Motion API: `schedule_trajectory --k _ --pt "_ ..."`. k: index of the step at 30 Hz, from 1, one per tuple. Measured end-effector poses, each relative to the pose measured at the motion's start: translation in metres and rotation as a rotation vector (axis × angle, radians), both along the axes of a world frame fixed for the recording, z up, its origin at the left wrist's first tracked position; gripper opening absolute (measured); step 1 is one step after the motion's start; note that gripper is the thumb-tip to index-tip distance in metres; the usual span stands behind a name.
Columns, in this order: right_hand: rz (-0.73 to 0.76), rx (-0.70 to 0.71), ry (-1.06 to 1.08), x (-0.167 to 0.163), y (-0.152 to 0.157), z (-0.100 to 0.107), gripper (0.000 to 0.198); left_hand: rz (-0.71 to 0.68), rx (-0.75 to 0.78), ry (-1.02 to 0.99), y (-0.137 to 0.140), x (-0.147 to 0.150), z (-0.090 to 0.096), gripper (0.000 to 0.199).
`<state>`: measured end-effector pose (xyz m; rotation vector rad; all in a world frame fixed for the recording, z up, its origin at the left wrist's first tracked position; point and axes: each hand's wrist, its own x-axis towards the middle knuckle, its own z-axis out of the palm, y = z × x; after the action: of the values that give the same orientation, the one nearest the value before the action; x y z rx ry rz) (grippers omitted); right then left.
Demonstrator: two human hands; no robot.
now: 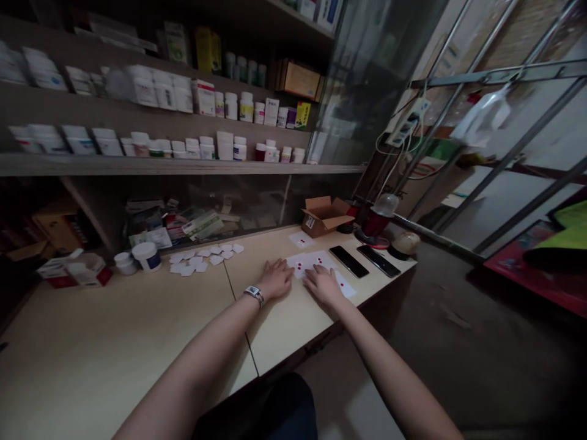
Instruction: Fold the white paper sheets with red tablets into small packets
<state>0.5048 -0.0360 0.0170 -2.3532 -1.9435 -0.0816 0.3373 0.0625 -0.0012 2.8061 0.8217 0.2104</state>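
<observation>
My left hand [276, 278], with a watch [254, 294] on its wrist, lies palm down on the table at the left edge of a white sheet of paper [312, 260] marked with small red spots. Its fingers are stretched out. Flat on the lower part of the paper rests my right hand [323, 285], fingers extended and pointing away from me, hiding some of the sheet. Further back, a smaller white paper [301, 239] also carries red spots. Neither hand visibly grips anything.
Two dark phones [349, 261] lie right of the paper. Behind stands an open cardboard box [323, 220]. Small white paper pieces [197, 263] are scattered to the left, near a white tub [147, 256]. Shelves of bottles [165, 91] rise above. The table edge [298, 351] is close to me.
</observation>
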Motion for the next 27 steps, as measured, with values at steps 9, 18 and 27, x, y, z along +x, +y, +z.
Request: schedule_trajectory --k 9,18,27 --pt "0.044 -0.031 0.000 -0.032 -0.005 -0.009 0.039 -0.051 0.143 -0.018 -0.011 -0.021 0.006 0.037" --pt "0.171 -0.041 0.014 -0.114 0.000 -0.007 0.040 -0.014 0.250 -0.042 -0.017 -0.105 0.010 0.035" --pt "0.290 -0.029 0.060 -0.195 0.008 -0.005 0.041 0.101 0.234 -0.033 -0.024 -0.187 0.013 0.034"
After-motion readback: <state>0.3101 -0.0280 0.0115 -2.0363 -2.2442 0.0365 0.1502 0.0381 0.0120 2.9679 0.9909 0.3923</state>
